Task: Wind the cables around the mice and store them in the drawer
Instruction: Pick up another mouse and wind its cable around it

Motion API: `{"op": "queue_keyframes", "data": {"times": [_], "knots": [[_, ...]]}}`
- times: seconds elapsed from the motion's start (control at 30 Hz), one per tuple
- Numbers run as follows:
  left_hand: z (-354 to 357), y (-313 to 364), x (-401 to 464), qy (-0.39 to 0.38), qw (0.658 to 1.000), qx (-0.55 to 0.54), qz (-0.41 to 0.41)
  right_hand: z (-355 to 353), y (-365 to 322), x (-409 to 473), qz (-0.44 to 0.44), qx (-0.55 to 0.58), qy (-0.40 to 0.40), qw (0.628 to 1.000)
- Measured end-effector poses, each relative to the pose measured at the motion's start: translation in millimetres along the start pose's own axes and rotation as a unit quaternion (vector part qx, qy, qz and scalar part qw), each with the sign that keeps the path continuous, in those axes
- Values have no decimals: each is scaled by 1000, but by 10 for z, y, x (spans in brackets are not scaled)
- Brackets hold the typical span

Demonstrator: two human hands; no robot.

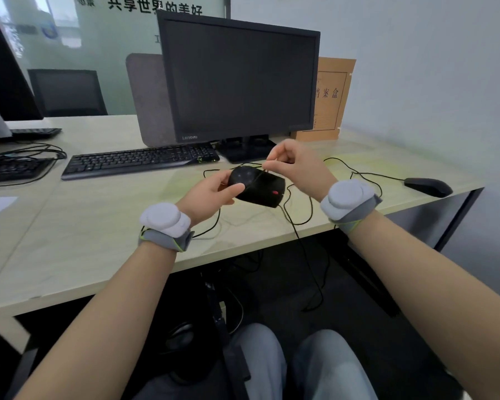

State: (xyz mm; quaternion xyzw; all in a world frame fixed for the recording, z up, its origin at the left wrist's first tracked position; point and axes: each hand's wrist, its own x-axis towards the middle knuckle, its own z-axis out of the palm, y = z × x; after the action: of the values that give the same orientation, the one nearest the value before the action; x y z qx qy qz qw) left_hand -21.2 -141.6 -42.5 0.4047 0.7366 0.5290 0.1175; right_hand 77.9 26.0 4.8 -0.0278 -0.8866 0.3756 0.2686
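Fingers (274, 161) of right hand (298, 166) pinching cable (300, 226); left hand (211, 194) gripping mouse (257, 186) above desk (98, 226) front edge; keep cable taut, turns snug.

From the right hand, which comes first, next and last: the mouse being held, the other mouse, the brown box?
1. Held mouse, just left of the right hand.
2. Brown box, behind, by the monitor.
3. Other mouse, far right on the desk.

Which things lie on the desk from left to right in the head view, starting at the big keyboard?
Keyboard → mouse held in the left hand → right hand pinching its cable → second mouse near the desk's right edge.
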Motion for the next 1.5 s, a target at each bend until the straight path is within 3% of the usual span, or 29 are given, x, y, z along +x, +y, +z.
{"op": "queue_keyframes", "data": {"times": [0.07, 0.2, 0.27, 0.33, 0.4, 0.53, 0.63, 0.7, 0.8, 0.9, 0.97, 1.03, 1.13, 1.2, 1.4, 1.5], "knots": [[-18, 33, -40, -79, 996, -31, 4, -72, -38, 32, -11, 15, -46, 999], [-33, 53, -75, -133, 968, -212, -27, -174, -78, 82, 14, 111, -141, 984], [-1, 81, -93, -150, 934, -324, -26, -204, -63, 48, 81, 291, -187, 935], [60, 155, -107, -152, 892, -426, -8, -139, -22, -9, 136, 462, -158, 862], [148, 230, -68, -117, 871, -476, 9, 38, 33, -49, 143, 517, -113, 837], [326, 332, 92, 56, 912, -407, 12, 442, 135, -180, 139, 334, -20, 932], [304, 229, 188, 182, 946, -266, -27, 571, 153, -333, 134, 182, -87, 970], [240, 107, 189, 212, 969, -118, -39, 563, 99, -369, 133, 95, -124, 979], [203, 59, 151, 225, 974, 4, -27, 470, 23, -400, 130, -40, -163, 977], [201, 60, 142, 216, 972, 91, -13, 379, -85, -398, 87, -228, -139, 960], [201, 74, 158, 200, 973, 117, -7, 320, -164, -361, 61, -297, -86, 949], [204, 96, 172, 177, 974, 144, -7, 242, -219, -304, 77, -277, -62, 956], [192, 143, 185, 127, 976, 177, 5, 86, -241, -222, 140, -121, -89, 979], [168, 182, 171, 98, 980, 175, 12, -8, -237, -179, 149, -75, -97, 981], [85, 217, 87, -32, 979, 198, 30, -136, -210, -122, 98, -109, -144, 979], [32, 190, 52, -89, 988, 123, -10, -161, -183, -103, 77, -101, -152, 980]]}}
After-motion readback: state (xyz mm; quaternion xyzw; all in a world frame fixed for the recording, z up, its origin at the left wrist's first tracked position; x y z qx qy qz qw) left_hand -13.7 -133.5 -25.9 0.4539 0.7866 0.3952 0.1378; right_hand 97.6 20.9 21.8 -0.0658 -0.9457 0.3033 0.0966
